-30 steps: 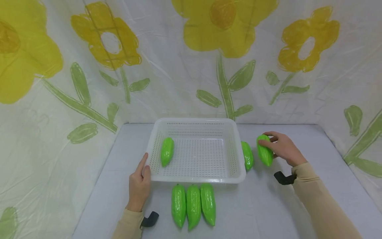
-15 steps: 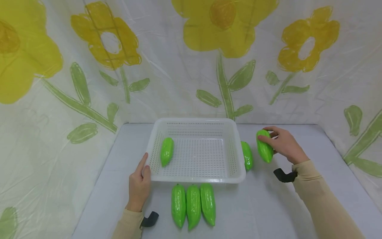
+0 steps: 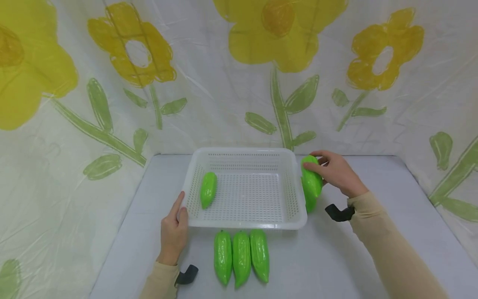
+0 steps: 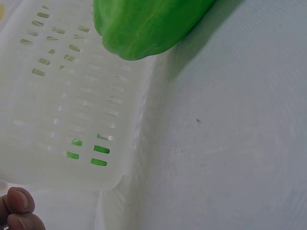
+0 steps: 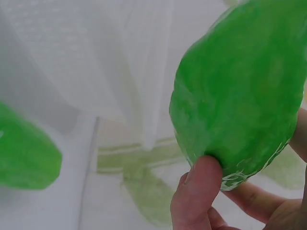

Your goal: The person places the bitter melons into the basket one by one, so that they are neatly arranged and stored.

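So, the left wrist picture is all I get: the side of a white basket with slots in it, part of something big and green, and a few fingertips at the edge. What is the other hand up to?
Observer: The right hand is holding what looks like a long green vegetable by the right side of the white plastic basket.

Visitor: Oh, lovely! And I can't see down into the basket from here. What's inside?

Observer: The head view looks into it: just one item, a second green vegetable, lying near the left end.
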`<state>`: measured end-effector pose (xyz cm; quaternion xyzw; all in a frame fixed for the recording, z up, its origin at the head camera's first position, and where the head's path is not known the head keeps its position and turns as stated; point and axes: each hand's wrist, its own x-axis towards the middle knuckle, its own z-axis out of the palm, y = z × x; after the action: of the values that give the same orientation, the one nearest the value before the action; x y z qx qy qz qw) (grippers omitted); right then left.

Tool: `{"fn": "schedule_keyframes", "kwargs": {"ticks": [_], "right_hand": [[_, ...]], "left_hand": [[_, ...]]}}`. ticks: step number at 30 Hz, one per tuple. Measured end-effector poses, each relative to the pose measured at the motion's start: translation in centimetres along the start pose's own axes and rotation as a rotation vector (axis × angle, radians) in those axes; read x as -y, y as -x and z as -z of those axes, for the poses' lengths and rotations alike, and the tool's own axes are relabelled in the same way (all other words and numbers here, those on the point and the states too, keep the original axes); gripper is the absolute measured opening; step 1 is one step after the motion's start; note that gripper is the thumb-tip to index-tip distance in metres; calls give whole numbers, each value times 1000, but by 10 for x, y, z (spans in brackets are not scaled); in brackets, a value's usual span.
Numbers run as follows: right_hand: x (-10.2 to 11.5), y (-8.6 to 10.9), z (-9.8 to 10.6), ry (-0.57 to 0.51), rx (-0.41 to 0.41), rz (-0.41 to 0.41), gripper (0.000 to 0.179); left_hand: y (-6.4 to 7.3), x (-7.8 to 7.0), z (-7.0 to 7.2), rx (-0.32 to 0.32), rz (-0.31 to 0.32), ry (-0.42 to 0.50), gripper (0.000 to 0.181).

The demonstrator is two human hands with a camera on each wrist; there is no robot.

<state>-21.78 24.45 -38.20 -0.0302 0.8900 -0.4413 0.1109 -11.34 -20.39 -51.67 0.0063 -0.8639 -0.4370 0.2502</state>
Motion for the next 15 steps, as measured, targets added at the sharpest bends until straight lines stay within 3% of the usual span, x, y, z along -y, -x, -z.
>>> {"fn": "schedule_keyframes", "kwargs": {"ticks": [15], "right_hand": [[41,-31,-48,-21,67,62,70]], "left_hand": [[0,1,-1,-9,-7,-7,47]]}}
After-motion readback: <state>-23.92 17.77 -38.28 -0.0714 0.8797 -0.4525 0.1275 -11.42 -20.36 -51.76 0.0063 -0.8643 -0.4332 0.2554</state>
